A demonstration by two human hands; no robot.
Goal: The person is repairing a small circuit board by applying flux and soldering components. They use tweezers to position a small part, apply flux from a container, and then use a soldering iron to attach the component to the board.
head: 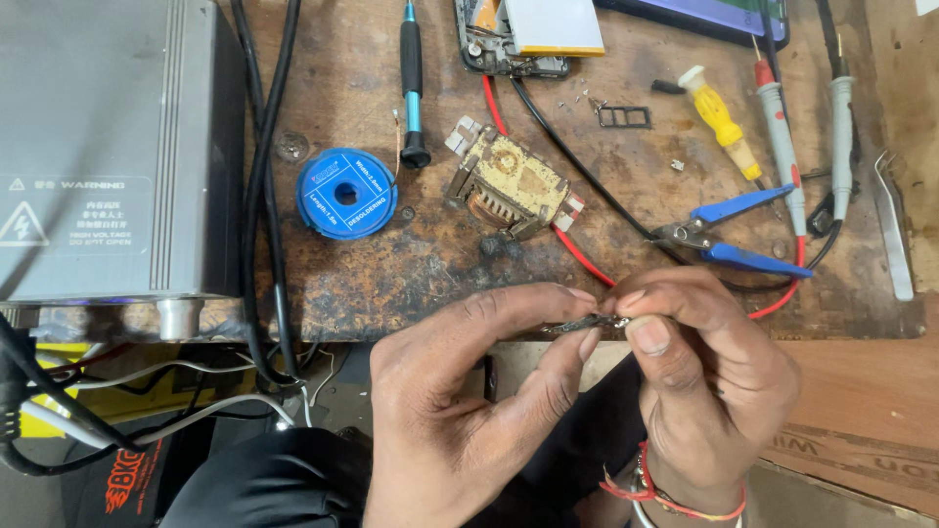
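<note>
Hands meet low centre, just off the near edge of the scorched wooden bench (411, 264). Left hand (460, 391) pinches one end of a small dark metal part (587, 322) between thumb and forefinger, other fingers loosely curled. Right hand (709, 372) pinches the other end, thumb on top, fingers closed round; red thread bracelet on that wrist. What the part is: too small to tell. On the bench beyond: blue solder-wick spool (346, 194), yellowed transformer (514, 184) with copper winding, blue-handled pliers (729, 233), yellow screwdriver (722, 119), red and black wires, tweezers (892, 223) far right. Grey power unit (108, 147) stands at left.
</note>
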